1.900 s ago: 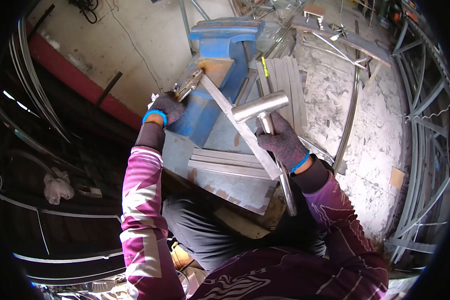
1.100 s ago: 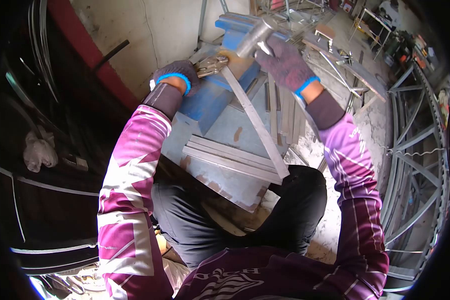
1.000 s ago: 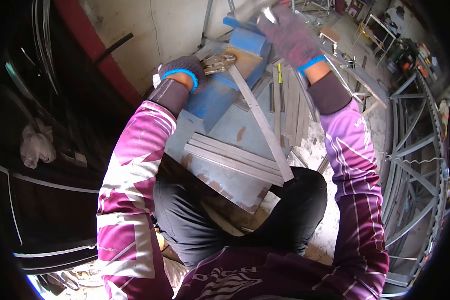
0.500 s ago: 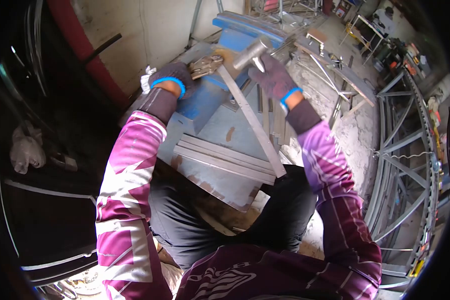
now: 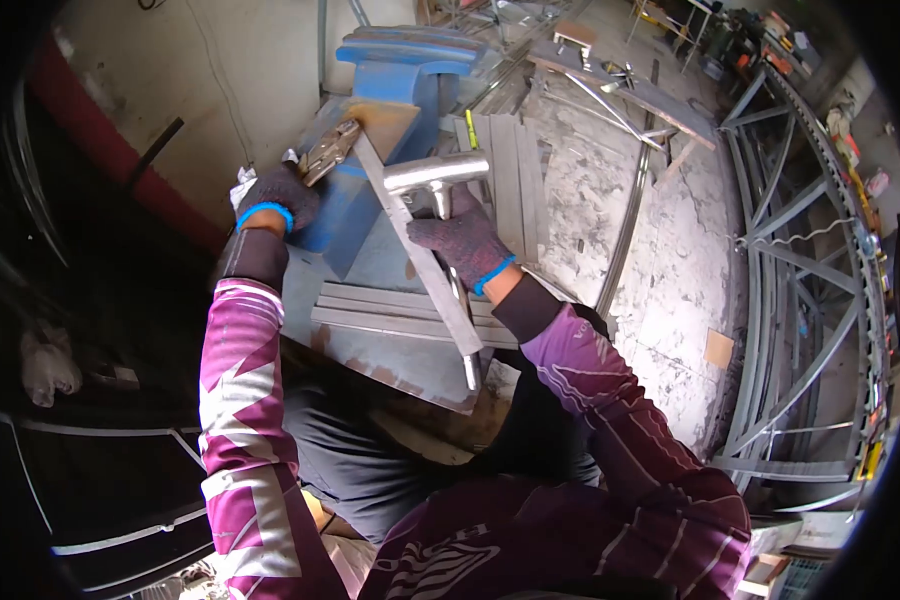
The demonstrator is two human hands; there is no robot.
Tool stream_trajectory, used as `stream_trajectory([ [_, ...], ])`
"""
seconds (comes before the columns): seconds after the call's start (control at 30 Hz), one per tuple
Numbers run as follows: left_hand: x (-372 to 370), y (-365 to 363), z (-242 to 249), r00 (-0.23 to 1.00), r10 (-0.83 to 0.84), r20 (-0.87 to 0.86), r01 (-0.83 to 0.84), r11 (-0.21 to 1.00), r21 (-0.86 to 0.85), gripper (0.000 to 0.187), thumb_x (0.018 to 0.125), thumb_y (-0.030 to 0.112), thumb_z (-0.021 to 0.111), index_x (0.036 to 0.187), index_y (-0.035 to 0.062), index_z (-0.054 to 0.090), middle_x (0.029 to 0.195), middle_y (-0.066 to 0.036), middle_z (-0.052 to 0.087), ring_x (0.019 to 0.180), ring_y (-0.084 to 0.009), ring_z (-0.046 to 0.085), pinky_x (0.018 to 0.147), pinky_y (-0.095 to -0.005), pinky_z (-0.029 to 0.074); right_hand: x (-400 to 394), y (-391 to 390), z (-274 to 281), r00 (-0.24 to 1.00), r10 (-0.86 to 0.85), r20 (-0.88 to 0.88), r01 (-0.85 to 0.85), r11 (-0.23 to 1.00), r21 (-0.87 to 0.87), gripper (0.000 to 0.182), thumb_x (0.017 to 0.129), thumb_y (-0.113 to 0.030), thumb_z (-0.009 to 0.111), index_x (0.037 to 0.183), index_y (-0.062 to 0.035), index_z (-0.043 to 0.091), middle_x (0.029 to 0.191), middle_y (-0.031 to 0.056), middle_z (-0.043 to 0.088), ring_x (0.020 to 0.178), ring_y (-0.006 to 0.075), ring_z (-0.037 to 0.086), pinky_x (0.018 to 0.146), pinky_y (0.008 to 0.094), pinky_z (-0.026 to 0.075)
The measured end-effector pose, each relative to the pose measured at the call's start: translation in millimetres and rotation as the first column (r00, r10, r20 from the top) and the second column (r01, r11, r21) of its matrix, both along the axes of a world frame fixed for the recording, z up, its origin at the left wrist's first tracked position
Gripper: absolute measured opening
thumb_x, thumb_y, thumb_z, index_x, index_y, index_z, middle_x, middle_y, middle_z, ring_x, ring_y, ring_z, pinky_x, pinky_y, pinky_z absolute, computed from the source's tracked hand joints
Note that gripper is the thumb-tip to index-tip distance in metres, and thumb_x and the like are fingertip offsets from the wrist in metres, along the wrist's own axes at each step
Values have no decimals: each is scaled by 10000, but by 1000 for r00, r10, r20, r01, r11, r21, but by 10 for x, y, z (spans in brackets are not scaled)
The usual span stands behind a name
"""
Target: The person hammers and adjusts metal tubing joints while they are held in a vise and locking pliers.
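Note:
My gloved left hand (image 5: 278, 197) is closed around locking pliers (image 5: 331, 152), whose jaws clamp the upper end of a flat metal bar (image 5: 417, 240). That end rests over the rusty flat top of a blue bench vise (image 5: 395, 78). The bar slopes down across the bench toward my lap. My gloved right hand (image 5: 467, 238) is wrapped around the handle of a metal hammer (image 5: 436, 173). The hammer head overlaps the bar's upper part in this view, and the handle runs down beside the bar.
Several flat bars (image 5: 390, 312) lie on the metal bench (image 5: 370, 362) near my knees, and more strips (image 5: 510, 170) lie beyond it. A low wooden bench (image 5: 650, 98) stands on the floor ahead. Welded steel trusses (image 5: 800, 270) line the right side.
The hammer has come down and toward me, its handle now showing along the bar. My head view has turned, shifting the scene left. The left hand keeps its hold on the pliers.

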State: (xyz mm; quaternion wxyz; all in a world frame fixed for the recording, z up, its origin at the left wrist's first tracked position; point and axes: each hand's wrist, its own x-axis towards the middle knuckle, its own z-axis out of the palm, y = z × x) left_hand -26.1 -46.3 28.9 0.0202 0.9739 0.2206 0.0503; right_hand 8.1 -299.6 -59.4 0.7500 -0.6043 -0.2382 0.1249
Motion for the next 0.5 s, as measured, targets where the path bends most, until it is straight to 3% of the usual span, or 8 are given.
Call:
stream_trajectory([
  [0.07, 76, 156, -94, 998, -51, -45, 47, 996, -80, 430, 795, 274, 616, 1154, 51, 692, 1139, -245, 684, 1105, -424, 642, 938, -463, 525, -66, 8, 99, 999, -45, -11, 44, 995, -93, 543, 710, -121, 767, 1203, -22, 564, 1070, 93, 642, 1000, 197, 606, 902, 365, 494],
  [0.13, 106, 179, -116, 997, -73, -40, 70, 995, -76, 420, 808, 266, 605, 1157, 47, 684, 1139, -245, 685, 1110, -423, 638, 943, -468, 520, 5, -1, 2, 991, -126, 43, 131, 976, -173, 507, 700, -105, 763, 1163, -21, 573, 982, 81, 659, 927, 181, 623, 831, 353, 513],
  [0.2, 13, 171, -125, 997, -78, -4, 78, 993, -84, 414, 817, 258, 593, 1160, 42, 677, 1142, -244, 684, 1108, -422, 640, 948, -472, 513, 29, -158, -97, 991, -121, -50, 119, 992, -32, 441, 717, -69, 751, 1115, -25, 567, 875, 59, 658, 805, 160, 633, 715, 325, 525],
  [0.23, -60, 65, -12, 997, -75, -31, 73, 996, -58, 414, 818, 252, 588, 1160, 35, 672, 1144, -242, 686, 1106, -421, 643, 947, -471, 510, -15, -285, -62, 989, -93, -117, 102, 992, 77, 367, 742, -30, 733, 1064, -47, 557, 799, 40, 644, 698, 151, 627, 594, 310, 521],
  [0.3, -37, 98, -19, 997, -50, -56, 44, 993, -111, 443, 817, 245, 583, 1193, 25, 665, 1158, -244, 683, 1100, -413, 650, 943, -462, 511, -124, -565, 137, 970, -108, -218, 128, 988, 84, 312, 763, -4, 719, 1016, -74, 549, 846, 51, 640, 679, 168, 635, 525, 341, 534],
  [0.37, 13, 163, -50, 994, -50, -94, 35, 987, -154, 475, 810, 232, 582, 1231, 24, 655, 1173, -248, 678, 1104, -404, 653, 956, -452, 506, 119, -871, -150, 944, -325, 48, 327, 945, -31, 273, 773, -1, 717, 1007, -49, 587, 878, 59, 656, 771, 168, 650, 673, 319, 549],
  [0.4, -18, 133, 9, 992, -59, -113, 41, 986, -160, 475, 813, 241, 579, 1236, 38, 655, 1182, -233, 680, 1111, -403, 650, 962, -449, 503, 127, -986, -52, 931, -366, 1, 365, 928, -68, 273, 776, 3, 720, 1021, -41, 605, 884, 60, 670, 805, 163, 648, 730, 308, 541],
  [0.5, -55, 101, 18, 996, -59, -74, 51, 994, -98, 467, 829, 275, 576, 1248, 89, 661, 1195, -187, 689, 1130, -373, 650, 961, -445, 504, 460, -1209, -10, 916, -397, -58, 383, 909, -164, 242, 776, -4, 729, 989, -26, 615, 884, 71, 682, 758, 168, 644, 687, 317, 540],
])
